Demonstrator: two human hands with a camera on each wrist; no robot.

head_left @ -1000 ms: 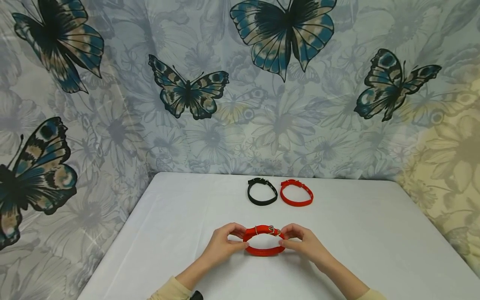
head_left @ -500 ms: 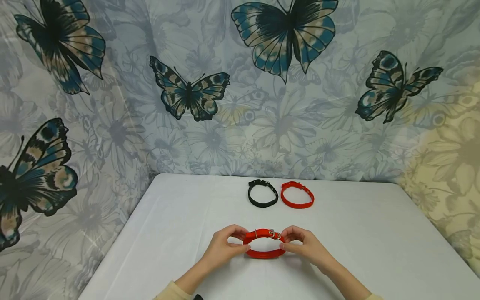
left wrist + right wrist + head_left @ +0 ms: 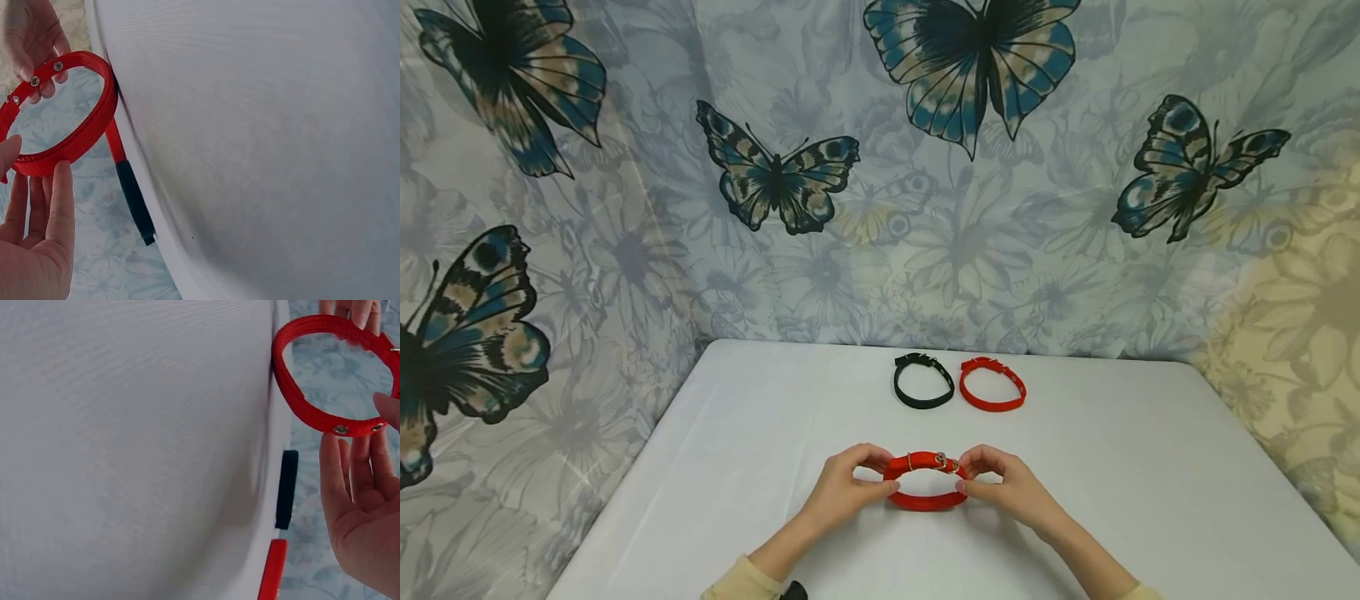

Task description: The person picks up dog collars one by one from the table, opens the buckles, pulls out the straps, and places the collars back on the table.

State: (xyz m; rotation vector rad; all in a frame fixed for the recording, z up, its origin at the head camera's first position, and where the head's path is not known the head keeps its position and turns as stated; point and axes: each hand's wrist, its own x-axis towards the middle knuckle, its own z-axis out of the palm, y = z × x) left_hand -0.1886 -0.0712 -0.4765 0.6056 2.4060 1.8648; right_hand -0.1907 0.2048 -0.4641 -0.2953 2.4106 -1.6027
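Observation:
A red collar [image 3: 927, 503], buckled into a loop, is held between both hands near the front of the table. Its metal buckle faces the far side in the head view, and metal eyelets show along the strap in both wrist views. My left hand [image 3: 842, 490] pinches the loop's left side between thumb and fingers. On the opposite side, my right hand [image 3: 1018, 492] pinches the strap the same way. In the left wrist view the red loop [image 3: 94, 128] stands on edge against the white surface, fingers beneath it.
A black collar [image 3: 924, 403] and a second red collar [image 3: 993, 407] lie side by side as loops toward the back of the white table [image 3: 760, 417]. Behind the table hangs a butterfly-patterned cloth [image 3: 820, 292], which also covers the left side.
Both hands keep their pinch on the red collar, which stays in nearly the same place. The whole head view shifts slightly; the two collars at the back stay put.

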